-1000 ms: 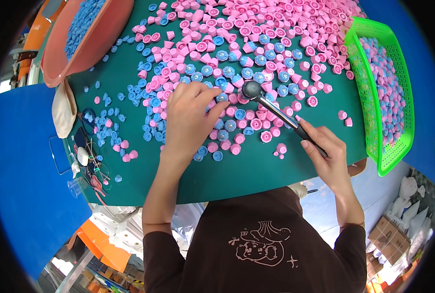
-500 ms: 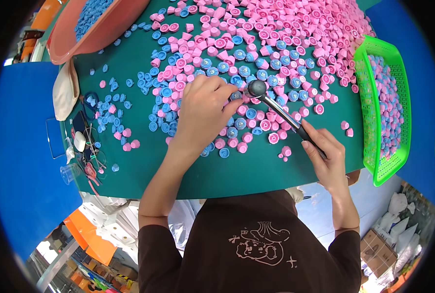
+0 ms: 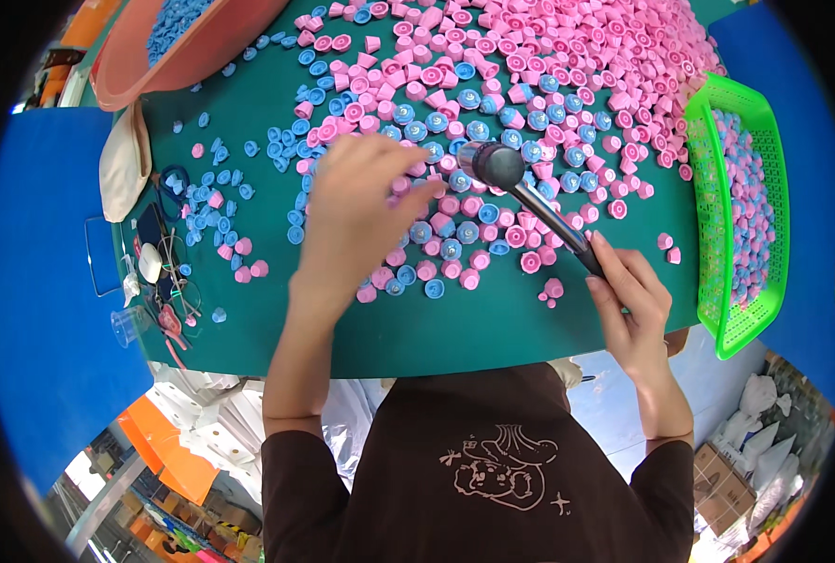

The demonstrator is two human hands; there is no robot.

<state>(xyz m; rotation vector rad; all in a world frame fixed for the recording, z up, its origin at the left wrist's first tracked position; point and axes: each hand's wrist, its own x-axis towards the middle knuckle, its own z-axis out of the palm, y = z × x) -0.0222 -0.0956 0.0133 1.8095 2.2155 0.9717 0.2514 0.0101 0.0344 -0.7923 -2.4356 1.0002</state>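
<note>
A small mallet (image 3: pixel 539 211) with a dark round head and a silver-and-black handle is in my right hand (image 3: pixel 633 305), fingers wrapped round the grip end. Its head is over the pieces in the middle of the table. To the left, my left hand (image 3: pixel 347 211) hovers over the pieces, slightly blurred, thumb and forefinger apart with nothing seen held between them. Around both lie small pink cup-shaped pieces (image 3: pixel 531 262) and blue caps (image 3: pixel 434 288). Several pink cups with blue tops fitted on them, such as one joined piece (image 3: pixel 451 249), stand near the mallet head.
A big heap of pink cups (image 3: pixel 605 47) covers the far right of the green table (image 3: pixel 417 338). The bright green basket (image 3: pixel 713 235) at right holds mixed pieces. A salmon basin (image 3: pixel 122 75) of blue caps stands far left, above a cloth pouch (image 3: pixel 125 174), glasses (image 3: pixel 188 286) and pliers (image 3: pixel 171 324).
My left hand has drawn back leftward, away from the piece by the mallet head, and its fingers have parted. The mallet head now appears larger and tilted, seemingly raised.
</note>
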